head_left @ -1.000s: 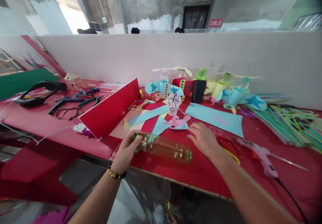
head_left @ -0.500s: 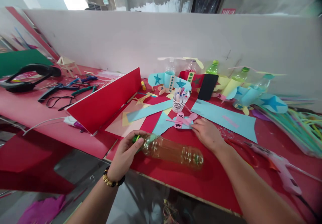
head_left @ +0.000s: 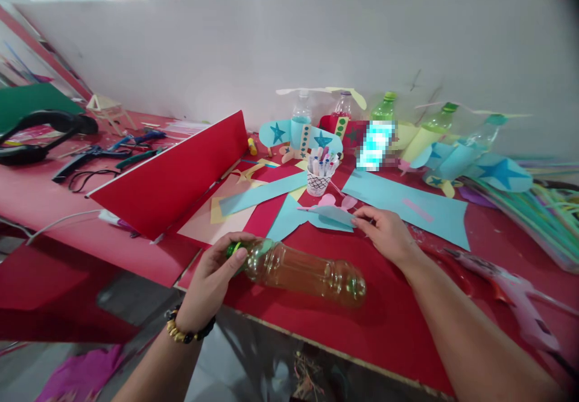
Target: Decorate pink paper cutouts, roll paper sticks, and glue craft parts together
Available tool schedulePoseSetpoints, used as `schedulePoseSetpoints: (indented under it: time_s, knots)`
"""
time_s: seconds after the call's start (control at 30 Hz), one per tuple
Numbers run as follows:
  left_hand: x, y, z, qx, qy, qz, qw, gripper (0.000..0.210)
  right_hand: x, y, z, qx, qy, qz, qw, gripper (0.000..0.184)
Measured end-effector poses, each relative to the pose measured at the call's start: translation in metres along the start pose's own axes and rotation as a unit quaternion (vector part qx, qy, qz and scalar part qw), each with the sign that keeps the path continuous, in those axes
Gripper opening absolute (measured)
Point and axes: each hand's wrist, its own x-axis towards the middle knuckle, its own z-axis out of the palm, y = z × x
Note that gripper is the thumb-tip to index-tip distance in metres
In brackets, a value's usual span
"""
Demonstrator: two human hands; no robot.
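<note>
My left hand (head_left: pixel 220 269) is closed round the green-capped neck of a clear greenish plastic bottle (head_left: pixel 301 271), which lies on its side above the red table. With thumb and fingertips, my right hand (head_left: pixel 384 231) pinches the right edge of a light-blue paper piece (head_left: pixel 332 214), tilted up from the table. Pink paper shapes (head_left: pixel 329 201) show just behind it. A patterned white cup of markers (head_left: pixel 318 180) stands beyond. To the left lies another light-blue paper cut-out (head_left: pixel 288 221).
Decorated bottle planes (head_left: pixel 302 128) line the back by the white partition (head_left: pixel 289 40). A red board (head_left: pixel 176 179) stands at left, with pliers (head_left: pixel 131 160) behind it. A pink glue gun (head_left: pixel 511 293) lies at right, near a large light-blue sheet (head_left: pixel 416 209). A phone (head_left: pixel 376 144) has its screen lit.
My right hand has lifted the edge of the light-blue paper piece, which now tilts up. The phone's screen has lit. My left hand keeps hold of the bottle, and the view has shifted slightly.
</note>
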Motion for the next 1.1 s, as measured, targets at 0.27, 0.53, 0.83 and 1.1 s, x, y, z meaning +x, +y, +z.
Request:
schedulePoseSetpoints:
  time_s: [0.27, 0.53, 0.83, 1.1]
  knots:
    - [0.001, -0.001, -0.002, -0.009, -0.014, -0.009, 1.0, 0.02, -0.002, 0.002, 0.002, -0.001, -0.002, -0.015, 1.0, 0.016]
    - [0.0, 0.0, -0.001, -0.031, -0.009, -0.032, 0.999, 0.022, -0.009, 0.015, 0.001, 0.0, -0.015, -0.062, 0.998, 0.028]
    - [0.001, -0.001, -0.001, -0.048, -0.008, -0.027, 0.998, 0.022, -0.008, 0.022, 0.0, -0.004, -0.012, -0.059, 0.998, 0.033]
    - [0.001, 0.002, -0.001, -0.077, 0.008, -0.032, 0.997, 0.023, -0.009, 0.027, 0.0, -0.024, -0.01, -0.061, 0.998, 0.044]
